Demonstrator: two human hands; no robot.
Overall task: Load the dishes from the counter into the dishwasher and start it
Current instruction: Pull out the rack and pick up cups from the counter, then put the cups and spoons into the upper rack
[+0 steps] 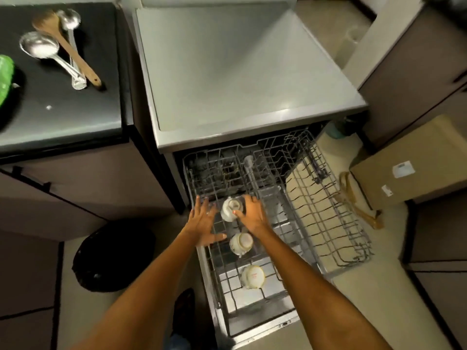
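The dishwasher's upper rack (328,198) is pulled out over the open door. Three white cups lie upturned in its left row. My right hand (252,213) grips the farthest cup (228,210) from its right side, thumb on it. My left hand (203,221) rests flat with spread fingers on the rack's left edge, just beside that cup. The middle cup (241,243) and the nearest cup (252,276) stand free behind my hands. On the black counter (75,109) at the upper left lie two metal ladles (43,48) and a wooden spoon (60,36).
The steel top of the dishwasher (240,72) fills the centre. A green object (5,77) sits at the counter's left edge. A black bin (111,256) stands on the floor at the left, a cardboard box (414,162) and a tan bag at the right.
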